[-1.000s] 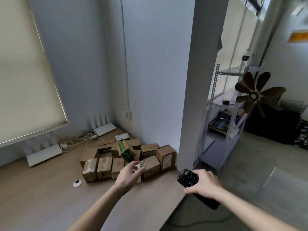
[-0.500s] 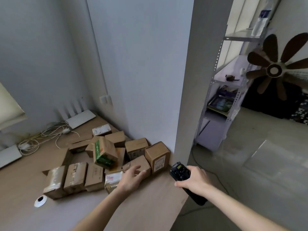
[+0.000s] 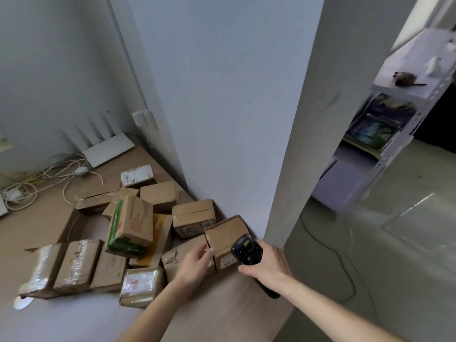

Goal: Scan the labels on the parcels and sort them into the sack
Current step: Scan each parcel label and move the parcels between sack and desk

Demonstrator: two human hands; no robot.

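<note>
While my right hand [image 3: 267,264] grips the black scanner [image 3: 246,250] and my left hand [image 3: 195,261] curls its fingers against the nearest parcel [image 3: 228,236], nothing looks sorted yet. That box stands on the bench [image 3: 74,317] near the wall corner, its label [image 3: 227,262] (partly hidden) facing me. Beyond it the pile of parcels [image 3: 128,225] waits unscanned. No sack is in view, so nearly all the work remains, I judge.
</note>
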